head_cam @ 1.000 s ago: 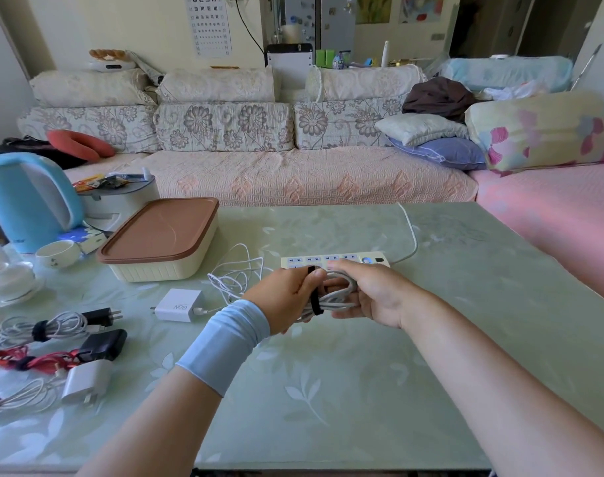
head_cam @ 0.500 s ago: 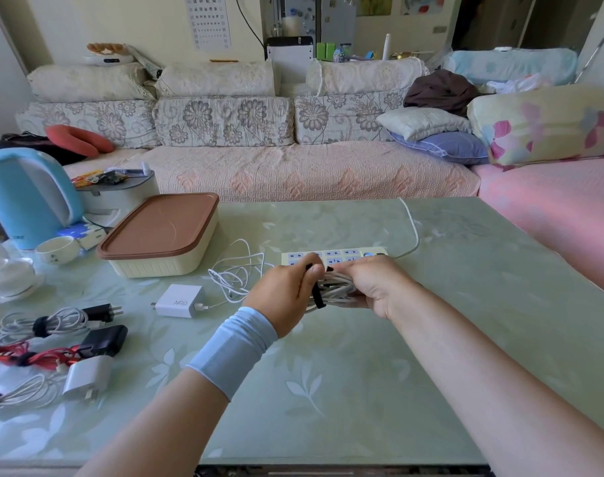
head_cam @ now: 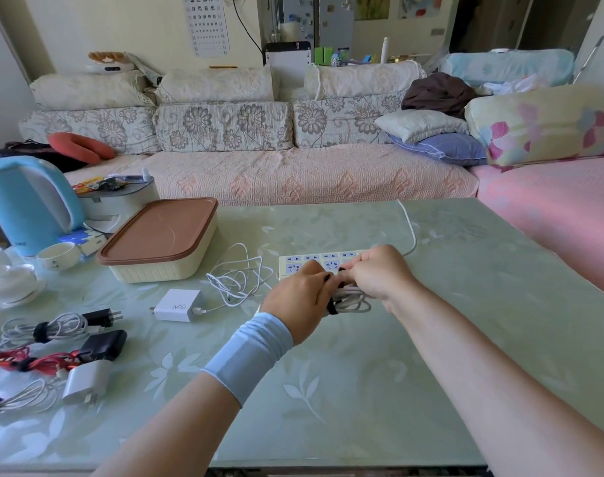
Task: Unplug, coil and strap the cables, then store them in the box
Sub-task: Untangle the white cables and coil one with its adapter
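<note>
Head view puts the task partway: right of the box, the left hand and right hand both clamp curled fingers on a coiled white cable, fastening its black strap, while three strapped bundles and one loose cable wait outside the lidded box.

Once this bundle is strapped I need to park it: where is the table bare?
Bare table lies right of the right hand, past the power strip, and along its near edge. Crowded: the left side, with strapped bundles, chargers, cups, kettle and box.
</note>
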`<control>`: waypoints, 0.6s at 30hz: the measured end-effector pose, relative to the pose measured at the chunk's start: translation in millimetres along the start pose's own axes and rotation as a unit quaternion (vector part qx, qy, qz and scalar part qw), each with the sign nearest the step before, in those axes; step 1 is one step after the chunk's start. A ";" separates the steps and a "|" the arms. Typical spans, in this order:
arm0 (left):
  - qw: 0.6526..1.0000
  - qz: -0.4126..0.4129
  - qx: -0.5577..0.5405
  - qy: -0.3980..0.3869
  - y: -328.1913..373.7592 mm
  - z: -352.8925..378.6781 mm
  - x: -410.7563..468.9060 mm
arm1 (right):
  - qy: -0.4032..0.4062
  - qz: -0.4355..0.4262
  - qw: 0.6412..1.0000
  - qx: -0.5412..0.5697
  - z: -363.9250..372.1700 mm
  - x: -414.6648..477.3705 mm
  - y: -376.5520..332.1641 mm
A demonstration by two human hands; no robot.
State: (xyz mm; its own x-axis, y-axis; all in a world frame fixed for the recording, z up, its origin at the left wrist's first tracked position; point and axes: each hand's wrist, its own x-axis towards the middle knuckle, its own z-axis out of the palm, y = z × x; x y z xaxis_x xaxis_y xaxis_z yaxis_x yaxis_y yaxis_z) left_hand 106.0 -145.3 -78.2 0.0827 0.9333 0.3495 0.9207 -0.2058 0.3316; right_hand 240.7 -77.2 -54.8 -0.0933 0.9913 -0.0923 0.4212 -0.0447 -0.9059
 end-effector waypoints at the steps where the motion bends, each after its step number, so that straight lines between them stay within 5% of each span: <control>1: 1.000 -0.019 -0.011 -0.022 4.6 -0.8 1.7 | 0.018 -0.012 0.999 -0.030 -0.6 2.0 0.5; 8: 0.966 -0.183 -0.185 -0.012 15.0 3.6 11.1 | 0.112 -0.162 0.962 -0.191 5.8 -25.6 -3.3; 14: 0.912 -0.241 -0.316 0.103 19.8 6.9 3.4 | 0.103 -0.267 0.950 -0.126 9.1 -27.3 -0.8; 18: 0.929 -0.216 -0.283 0.105 18.0 2.2 0.3 | 0.065 -0.235 0.966 -0.087 5.8 -24.2 1.9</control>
State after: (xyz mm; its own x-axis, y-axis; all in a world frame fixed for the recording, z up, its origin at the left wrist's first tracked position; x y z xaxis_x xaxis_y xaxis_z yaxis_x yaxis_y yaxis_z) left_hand 123.5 -148.0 -74.1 -0.3784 0.8990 0.2205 0.4984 -0.0028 0.8669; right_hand 238.6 -102.0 -56.7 -0.2016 0.9047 0.3754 0.5062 0.4243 -0.7508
